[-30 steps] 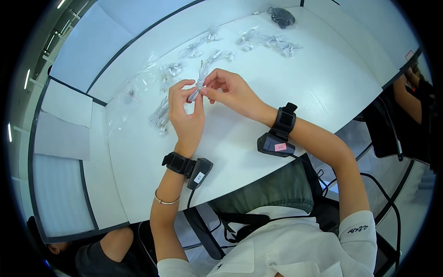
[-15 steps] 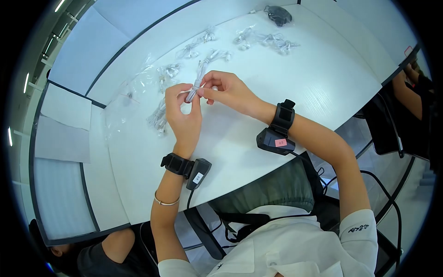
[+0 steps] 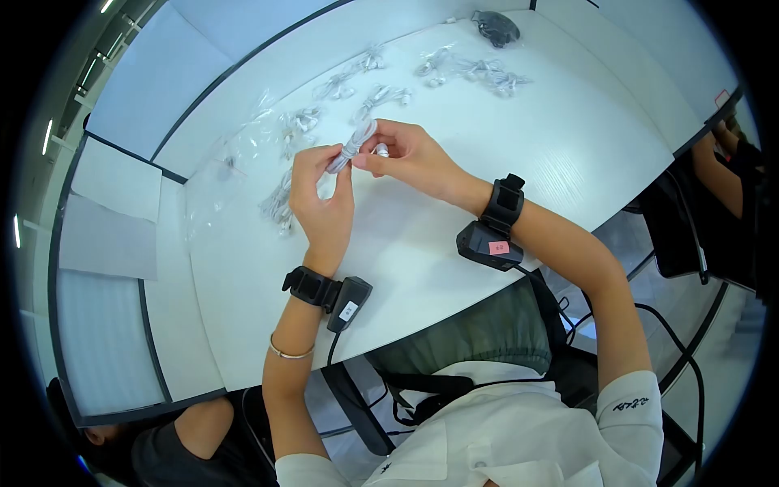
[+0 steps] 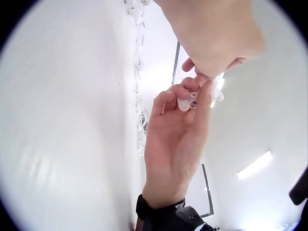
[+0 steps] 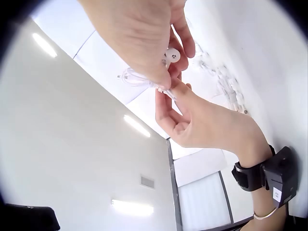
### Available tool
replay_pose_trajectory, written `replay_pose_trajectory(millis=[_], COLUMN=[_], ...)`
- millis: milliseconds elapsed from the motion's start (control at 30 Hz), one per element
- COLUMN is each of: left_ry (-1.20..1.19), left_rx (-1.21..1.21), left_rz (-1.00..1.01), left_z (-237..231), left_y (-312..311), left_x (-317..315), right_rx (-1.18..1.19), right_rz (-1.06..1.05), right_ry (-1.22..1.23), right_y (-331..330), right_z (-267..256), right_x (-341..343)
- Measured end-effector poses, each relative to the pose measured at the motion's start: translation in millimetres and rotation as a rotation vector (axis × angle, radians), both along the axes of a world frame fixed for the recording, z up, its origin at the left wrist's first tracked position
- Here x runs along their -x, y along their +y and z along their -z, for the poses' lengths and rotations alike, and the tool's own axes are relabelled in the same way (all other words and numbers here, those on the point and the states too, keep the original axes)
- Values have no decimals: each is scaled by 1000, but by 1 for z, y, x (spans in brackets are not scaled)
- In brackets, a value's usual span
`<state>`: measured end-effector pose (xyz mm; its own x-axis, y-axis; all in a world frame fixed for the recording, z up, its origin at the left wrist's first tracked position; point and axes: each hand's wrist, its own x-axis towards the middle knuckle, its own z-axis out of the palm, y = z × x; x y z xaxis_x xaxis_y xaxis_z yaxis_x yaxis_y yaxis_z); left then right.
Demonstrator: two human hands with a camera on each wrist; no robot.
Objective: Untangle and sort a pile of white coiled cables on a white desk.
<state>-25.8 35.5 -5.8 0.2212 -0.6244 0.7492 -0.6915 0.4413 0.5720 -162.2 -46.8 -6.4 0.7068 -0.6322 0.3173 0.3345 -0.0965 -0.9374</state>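
A coiled bundle of white wired earphones (image 3: 351, 148) is held up over the table between both hands. My left hand (image 3: 322, 199) pinches its lower end between thumb and fingers. The right hand (image 3: 415, 165) grips the bundle around its middle, thumb against the cable. White earbuds (image 5: 172, 55) sit among the right hand's curled fingers, and the same earbuds (image 4: 184, 103) show in the left wrist view. A cable loop (image 5: 132, 77) sticks out past the right thumb. The fingertips overlap at the tied part and hide some of it.
Several more bagged white earphone bundles (image 3: 304, 122) lie along the back and left of the white table (image 3: 454, 235). A dark grey bundle (image 3: 496, 29) is at the far back. Low partition panels (image 3: 195, 89) edge the table. Other people sit on both sides.
A second ago the gold-tipped plug pointed up from the bundle; now a rounded cable loop stands at the upper end and the plug is out of sight. Both hands stay in nearly the same place.
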Motion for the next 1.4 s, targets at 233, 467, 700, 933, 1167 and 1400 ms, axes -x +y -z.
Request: replay_pose_trajectory(millis=[233, 467, 700, 933, 1167, 1400], left_ry=[-116, -73, -215, -95, 37, 449], left_rx=[84, 136, 239, 26, -250, -413], left_rz=[-43, -29, 6, 74, 251, 456], left_z=[-7, -6, -12, -7, -7, -7], left_y=[3, 2, 6, 5, 11, 7], left_x=[2, 3, 1, 0, 6, 8], right_rx=[-10, 120, 251, 413, 395, 264], right_rz=[-7, 17, 62, 50, -52, -165], right_ry=[23, -8, -16, 170, 218, 274], right_y=[7, 6, 11, 1, -13, -29], right_z=[-5, -6, -14, -26, -24, -15], right_x=[2, 2, 8, 13, 22, 29])
